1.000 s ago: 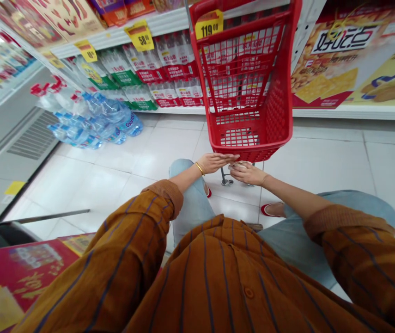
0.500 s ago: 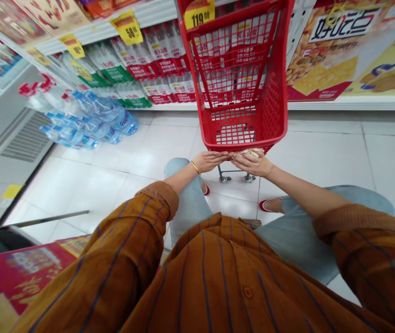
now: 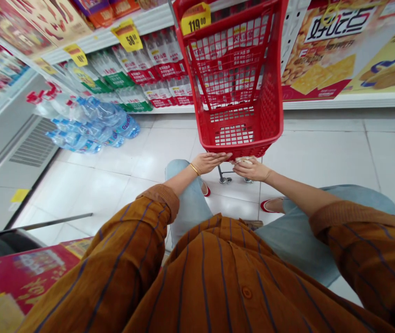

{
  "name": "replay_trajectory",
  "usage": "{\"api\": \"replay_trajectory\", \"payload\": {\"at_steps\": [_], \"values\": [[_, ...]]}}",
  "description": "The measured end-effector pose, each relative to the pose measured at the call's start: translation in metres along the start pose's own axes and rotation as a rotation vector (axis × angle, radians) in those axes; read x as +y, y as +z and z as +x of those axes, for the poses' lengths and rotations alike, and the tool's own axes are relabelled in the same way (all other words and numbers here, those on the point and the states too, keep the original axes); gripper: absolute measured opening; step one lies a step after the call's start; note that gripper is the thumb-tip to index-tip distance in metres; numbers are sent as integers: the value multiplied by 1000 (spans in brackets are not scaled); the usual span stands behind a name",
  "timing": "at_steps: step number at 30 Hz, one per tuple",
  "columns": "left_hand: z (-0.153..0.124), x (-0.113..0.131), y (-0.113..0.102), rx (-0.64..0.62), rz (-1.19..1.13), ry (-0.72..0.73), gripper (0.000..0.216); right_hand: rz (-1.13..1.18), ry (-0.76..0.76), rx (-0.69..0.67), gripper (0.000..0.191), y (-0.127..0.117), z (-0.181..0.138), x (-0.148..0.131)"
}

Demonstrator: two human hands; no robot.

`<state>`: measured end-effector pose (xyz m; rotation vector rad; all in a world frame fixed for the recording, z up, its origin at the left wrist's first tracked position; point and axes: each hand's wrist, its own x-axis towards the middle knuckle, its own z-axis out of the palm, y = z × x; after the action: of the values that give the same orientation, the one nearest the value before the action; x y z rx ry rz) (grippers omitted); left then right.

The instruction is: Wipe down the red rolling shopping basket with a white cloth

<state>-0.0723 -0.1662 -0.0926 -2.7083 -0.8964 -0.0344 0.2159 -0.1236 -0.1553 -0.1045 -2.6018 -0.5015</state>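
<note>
A red plastic shopping cart [image 3: 270, 92] stands on the tiled floor right in front of me, its basket holding nothing. My left hand [image 3: 211, 162] rests with its fingers stretched flat along the cart's near rim. Just right of it, my right hand [image 3: 252, 169] is curled on a small pale thing [image 3: 245, 160] at the same rim; I cannot make out what it is. The two hands almost touch. Brown striped sleeves, light jeans and red shoes show below.
Shrink-wrapped packs of water bottles [image 3: 89, 122] lie on the floor at the left, beside a freezer cabinet [image 3: 13, 134]. Shelves of bottled water [image 3: 148, 69] with yellow price tags run behind the cart. A large snack poster [image 3: 349, 51] is at the right. Red boxes [image 3: 20, 273] sit at the lower left.
The cart and both hands shifted slightly up and left in view, then back down. The hands stay together at the near rim.
</note>
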Motion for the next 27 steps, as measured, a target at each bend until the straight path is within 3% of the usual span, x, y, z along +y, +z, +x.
{"api": "replay_trajectory", "payload": {"at_steps": [7, 12, 18, 27], "values": [[1, 2, -1, -92, -16, -43, 56, 50, -50, 135, 32, -17, 20, 3], [-1, 1, 5, -90, -6, -29, 54, -77, 48, 59, 46, -26, 29, 16], [-5, 0, 11, 4, 17, -3, 58, -217, 42, 207, 35, -19, 27, 11], [-7, -2, 16, 57, 31, -6, 58, -16, 71, 100, 30, -1, 10, -2]]}}
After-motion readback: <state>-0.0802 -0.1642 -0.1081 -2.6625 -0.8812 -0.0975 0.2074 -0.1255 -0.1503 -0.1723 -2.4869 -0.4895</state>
